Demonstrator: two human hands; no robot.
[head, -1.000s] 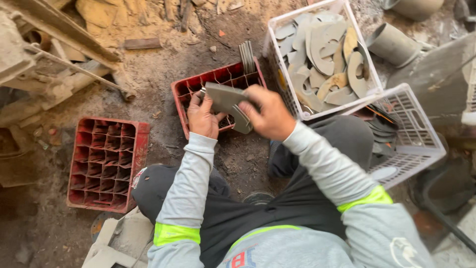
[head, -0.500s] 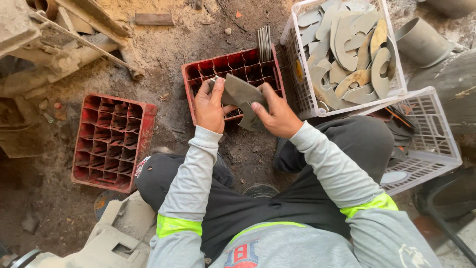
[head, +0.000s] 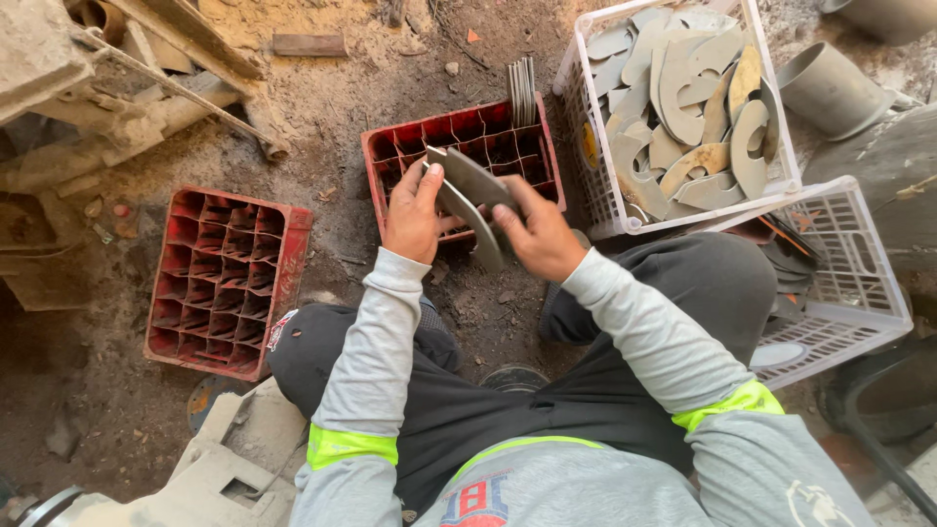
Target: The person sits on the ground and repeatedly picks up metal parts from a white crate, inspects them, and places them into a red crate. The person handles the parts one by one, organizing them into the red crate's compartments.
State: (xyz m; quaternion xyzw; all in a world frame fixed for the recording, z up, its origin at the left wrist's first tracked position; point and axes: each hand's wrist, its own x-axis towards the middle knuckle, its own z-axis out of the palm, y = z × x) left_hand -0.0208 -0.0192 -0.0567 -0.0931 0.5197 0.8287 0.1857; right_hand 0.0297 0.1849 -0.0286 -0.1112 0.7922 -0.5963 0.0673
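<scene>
Both hands are now sitting lower over the red divided crate (head: 459, 166): left hand (head: 415, 210) and right hand (head: 537, 232) are gripping curved metal plates (head: 470, 193), slanting near-right, just above it.

Divided crate (head: 467, 156) between second crate (head: 226, 280) left, basket (head: 595, 127) right.

Soft even daylight, sharp focus
</scene>
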